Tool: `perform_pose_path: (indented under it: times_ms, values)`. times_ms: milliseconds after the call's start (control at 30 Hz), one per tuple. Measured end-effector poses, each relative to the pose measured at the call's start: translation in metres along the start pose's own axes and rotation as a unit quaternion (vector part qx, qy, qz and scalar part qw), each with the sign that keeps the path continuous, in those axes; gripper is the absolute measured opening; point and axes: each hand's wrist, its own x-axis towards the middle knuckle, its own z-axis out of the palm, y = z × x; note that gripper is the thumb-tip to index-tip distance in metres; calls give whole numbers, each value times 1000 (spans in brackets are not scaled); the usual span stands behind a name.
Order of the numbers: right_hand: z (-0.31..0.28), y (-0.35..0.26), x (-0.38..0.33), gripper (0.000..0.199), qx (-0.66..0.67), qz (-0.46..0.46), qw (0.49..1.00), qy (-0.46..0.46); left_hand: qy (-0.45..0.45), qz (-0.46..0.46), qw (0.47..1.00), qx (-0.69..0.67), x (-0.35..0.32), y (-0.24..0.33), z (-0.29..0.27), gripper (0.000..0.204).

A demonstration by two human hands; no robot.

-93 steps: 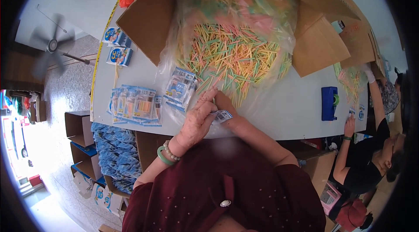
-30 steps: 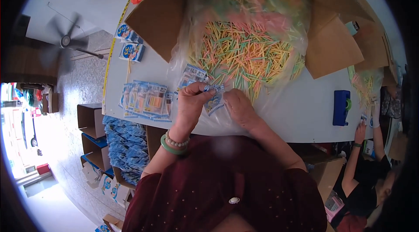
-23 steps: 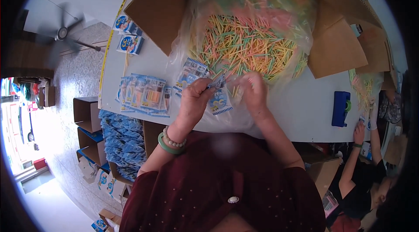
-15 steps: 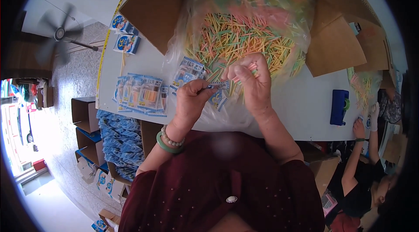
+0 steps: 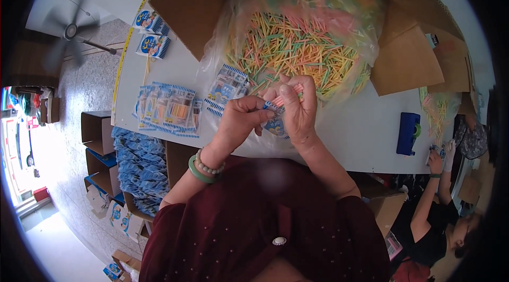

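Pinched in my left hand (image 5: 239, 123) is the mouth of a small clear and blue packet (image 5: 277, 125), which hangs below my fingers. My right hand (image 5: 302, 115) is closed round a bunch of thin pastel sticks (image 5: 298, 92), their ends at the packet's opening. Fingers of both hands meet there and partly hide it. Just beyond lies a large heap of loose pink, yellow and green sticks (image 5: 302, 43) in a clear plastic bag (image 5: 212, 54). Flat packets (image 5: 229, 87) lie beyond my left hand, beside the heap.
Stick-filled packets (image 5: 177, 109) overlap on the table at left, with small blue-and-white boxes (image 5: 152, 46) behind. Cardboard flaps (image 5: 408, 62) flank the heap. A blue tape dispenser (image 5: 407, 133) stands at right, near a co-worker (image 5: 432, 223). A carton of blue packets (image 5: 139, 170) sits below left.
My hands have come together: the right has moved down and left with the sticks, bringing them to the packet's mouth. My left hand has shifted slightly right with the packet.
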Motion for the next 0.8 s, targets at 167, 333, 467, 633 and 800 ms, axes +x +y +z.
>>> perform_pose_path:
  times_ms: [167,333,467,633,800]
  values:
    - [-7,2,1,19,56,53,995,58,-31,-22,999,10,1,-9,-3,10]
    - [-3,-1,1,16,77,24,995,53,-33,-27,999,4,3,-9,-3,11]
    - [1,-1,0,15,20,-6,999,41,-33,-32,999,-8,2,-5,3,11]
    - [-3,3,-7,16,19,32,997,67,-39,-38,998,-18,4,-14,-3,9]
    - [-1,-2,-7,16,124,108,979,117,-70,-50,996,-2,4,-15,-5,7]
